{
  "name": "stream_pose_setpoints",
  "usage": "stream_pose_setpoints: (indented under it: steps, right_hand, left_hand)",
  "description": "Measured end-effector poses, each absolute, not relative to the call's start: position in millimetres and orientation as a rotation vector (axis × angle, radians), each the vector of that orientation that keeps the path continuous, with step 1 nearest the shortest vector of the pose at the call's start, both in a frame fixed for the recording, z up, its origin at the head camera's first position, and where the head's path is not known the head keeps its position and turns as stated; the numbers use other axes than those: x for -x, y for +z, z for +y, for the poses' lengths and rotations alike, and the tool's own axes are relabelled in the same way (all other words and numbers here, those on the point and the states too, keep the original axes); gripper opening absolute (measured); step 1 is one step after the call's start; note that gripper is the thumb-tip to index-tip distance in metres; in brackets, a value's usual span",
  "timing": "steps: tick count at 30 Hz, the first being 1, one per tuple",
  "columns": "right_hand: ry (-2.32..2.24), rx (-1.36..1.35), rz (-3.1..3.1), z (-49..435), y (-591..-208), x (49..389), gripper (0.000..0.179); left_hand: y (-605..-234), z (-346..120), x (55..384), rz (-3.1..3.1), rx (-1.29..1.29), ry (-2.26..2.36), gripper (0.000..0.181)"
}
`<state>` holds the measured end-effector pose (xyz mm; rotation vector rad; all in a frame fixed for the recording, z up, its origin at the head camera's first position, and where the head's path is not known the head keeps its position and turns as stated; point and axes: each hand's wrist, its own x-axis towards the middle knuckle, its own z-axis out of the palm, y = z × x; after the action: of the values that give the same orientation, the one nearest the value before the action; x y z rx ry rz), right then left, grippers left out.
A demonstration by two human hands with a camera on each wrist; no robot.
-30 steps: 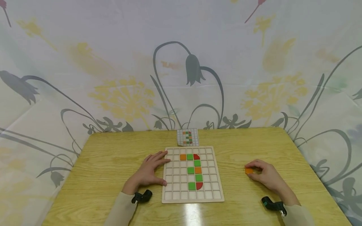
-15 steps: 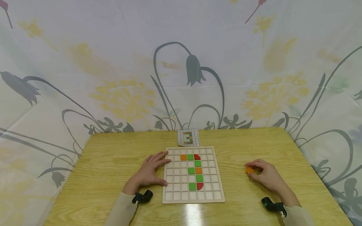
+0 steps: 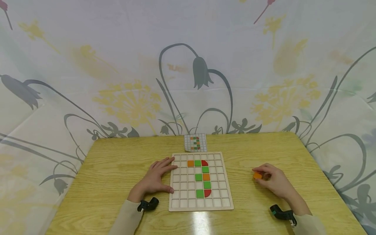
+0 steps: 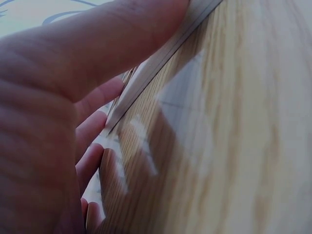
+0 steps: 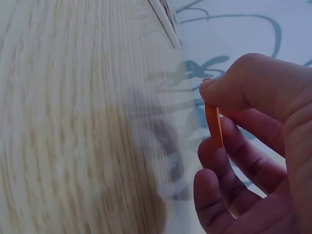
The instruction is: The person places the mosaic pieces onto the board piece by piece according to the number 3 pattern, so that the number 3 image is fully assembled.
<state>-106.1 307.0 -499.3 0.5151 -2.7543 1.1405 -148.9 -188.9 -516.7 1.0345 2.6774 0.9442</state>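
My right hand (image 3: pixel 271 179) pinches an orange square tile (image 3: pixel 257 175) between thumb and fingers, to the right of the board. In the right wrist view the tile (image 5: pixel 214 126) shows nearly edge-on above the table. My left hand (image 3: pixel 154 178) rests at the left edge of the wooden grid board (image 3: pixel 183 204), fingers spread, thumb and fingertips on its rim. In the left wrist view the thumb (image 4: pixel 112 44) lies against the board's edge (image 4: pixel 146 73). Green, orange and red tiles sit in the grid, among them a green square (image 3: pixel 200 193) beside a red quarter-round (image 3: pixel 207 193).
Behind the board lies a small printed card (image 3: pixel 195 143) with a coloured grid pattern. All stands on a wood-grain table (image 3: pixel 123 156), backed by a flower-patterned curtain (image 3: pixel 132 65). Each wrist wears a black camera mount (image 3: pixel 148 204).
My right hand has lifted slightly and shifted a little left with the orange tile, which has turned in the fingers. The left hand and the tiles on the board keep their places.
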Motion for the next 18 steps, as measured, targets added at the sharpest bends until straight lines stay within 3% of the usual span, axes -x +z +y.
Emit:
stream_pose_setpoints:
  steps: [18]
  right_hand:
    - [1.159,-0.750,-2.634,276.4,-487.1,111.8,0.026]
  left_hand:
    - [-514.6,-188.1,147.7,2.678,-1.018,0.931,0.092]
